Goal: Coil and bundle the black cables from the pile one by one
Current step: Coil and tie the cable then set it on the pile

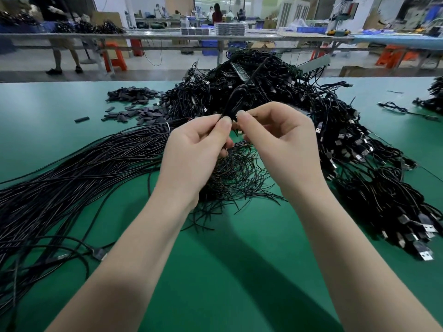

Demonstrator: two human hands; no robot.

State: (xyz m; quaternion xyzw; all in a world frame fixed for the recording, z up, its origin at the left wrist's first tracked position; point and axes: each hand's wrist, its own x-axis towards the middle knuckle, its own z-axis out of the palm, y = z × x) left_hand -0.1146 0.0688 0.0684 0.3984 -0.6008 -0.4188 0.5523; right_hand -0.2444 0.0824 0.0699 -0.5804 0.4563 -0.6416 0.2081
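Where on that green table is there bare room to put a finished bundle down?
Bare green mat lies near, between the forearms, and far left before the small black sleeves. The straight cables crowd the left, the plug pile the right.

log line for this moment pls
step: coiling one cable | left hand: pinching black cable loop | right hand: pinching same loop | pile: behind hands | surface: green table

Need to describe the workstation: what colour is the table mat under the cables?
Green; the table mat shows plainly in the head view.

Both hands' [239, 137] pinch grip on cable loop [233, 101]
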